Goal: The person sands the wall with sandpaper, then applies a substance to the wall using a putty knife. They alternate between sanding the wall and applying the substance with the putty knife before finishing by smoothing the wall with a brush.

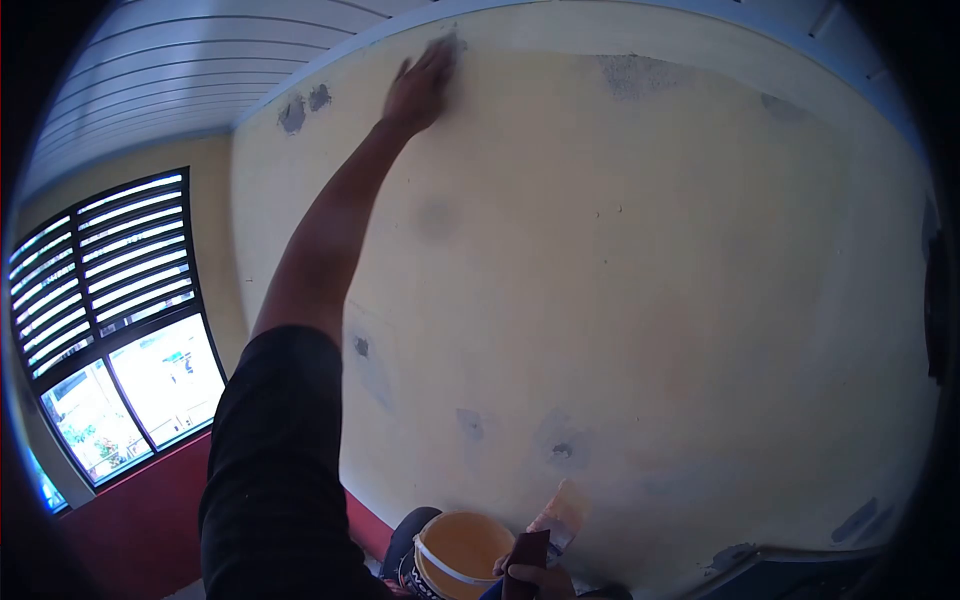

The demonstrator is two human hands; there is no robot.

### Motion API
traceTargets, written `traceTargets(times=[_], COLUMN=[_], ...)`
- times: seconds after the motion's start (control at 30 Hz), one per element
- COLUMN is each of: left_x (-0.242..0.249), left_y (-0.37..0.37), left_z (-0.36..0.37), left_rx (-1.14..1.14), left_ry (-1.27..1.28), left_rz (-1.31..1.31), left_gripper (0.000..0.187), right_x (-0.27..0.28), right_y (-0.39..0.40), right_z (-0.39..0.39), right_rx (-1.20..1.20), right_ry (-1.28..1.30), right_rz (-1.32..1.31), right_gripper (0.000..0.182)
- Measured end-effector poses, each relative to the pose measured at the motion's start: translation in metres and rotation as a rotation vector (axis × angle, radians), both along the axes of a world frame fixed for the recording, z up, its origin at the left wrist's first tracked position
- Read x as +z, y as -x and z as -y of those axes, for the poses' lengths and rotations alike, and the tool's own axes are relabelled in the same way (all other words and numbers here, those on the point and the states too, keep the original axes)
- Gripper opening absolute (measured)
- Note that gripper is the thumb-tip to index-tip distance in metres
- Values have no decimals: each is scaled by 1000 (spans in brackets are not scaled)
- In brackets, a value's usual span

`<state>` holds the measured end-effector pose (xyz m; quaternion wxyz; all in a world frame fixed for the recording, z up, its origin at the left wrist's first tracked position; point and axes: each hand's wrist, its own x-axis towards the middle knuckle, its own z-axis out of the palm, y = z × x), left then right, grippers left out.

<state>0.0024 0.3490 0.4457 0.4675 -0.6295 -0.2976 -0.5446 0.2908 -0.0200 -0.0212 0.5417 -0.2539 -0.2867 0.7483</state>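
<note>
My left hand (pixel 420 90) is raised high against the cream wall (pixel 700 300), beside a small grey patch near the wall's top edge. Its fingers are stretched upward and slightly blurred; nothing shows in it. Low in the view, my right hand (pixel 540 578) is closed around the dark brown handle of a brush (pixel 560 514), whose pale, wide end points up and right. Just left of that hand stands a round bucket (pixel 424 556) with a white rim and an orange-tan inside.
Grey patches (pixel 640 75) mark the wall at the top and lower down. A dark-framed louvred window (pixel 100 350) is at the left above a red lower wall (pixel 140 530). White ceiling panels (pixel 220 60) run overhead. A dark edge (pixel 810 555) lies at the lower right.
</note>
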Motion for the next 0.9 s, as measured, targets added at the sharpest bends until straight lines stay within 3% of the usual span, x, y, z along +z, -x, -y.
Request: traceTargets(times=[0.07, 0.1, 0.13, 0.17, 0.23, 0.3, 0.37, 0.4, 0.43, 0.5, 0.57, 0.73, 0.83, 0.9], left_x=[-44, -58, -63, -67, -56, -7, 26, 38, 45, 58, 64, 48, 19, 8], left_y=[60, 94, 123, 226, 273, 206, 155, 126, 93, 40, 3, -10, 42, 80], left_z=[-14, -2, 12, -67, -55, 15, 36, 40, 42, 40, 45, 26, 5, 26], left_rx=[158, 448, 976, 901, 904, 747, 710, 548, 222, 30, -14, 69, 134, 992], left_ry=[88, 280, 754, 859, 751, 807, 465, 240, 126, -102, -77, -43, 92, 692], left_rz=[25, 24, -75, -14, 90, 464, 195, 129, 208, 34, -30, -129, -197, -157], left_gripper=[44, 47, 46, 46, 44, 43, 32, 27, 27, 28, 33, 40, 42, 48], right_x=[-24, -20, -12, -4, 10, 6, -14, -16, -18, -15, -5, -8, -16, -10], right_y=[-2, -3, -5, -5, -8, -8, -8, -5, -2, 0, 0, -11, -10, -6], right_z=[-8, -5, -2, -1, 3, -1, -9, -8, -9, -8, -3, -6, -8, -2], right_rx=[25, 25, 26, 27, 47, 88, 128, 116, 101, 53, -17, -7, 11, 16], right_ry=[-4, -10, -19, -34, -17, -9, -14, -33, -56, -74, -65, 29, 32, 20], right_rz=[7, 21, 33, 42, 3, -16, -27, -31, -36, -36, -24, 26, -54, -56], right_gripper=[40, 39, 38, 37, 36, 36, 36, 36, 36, 36, 35, 36, 38, 39])
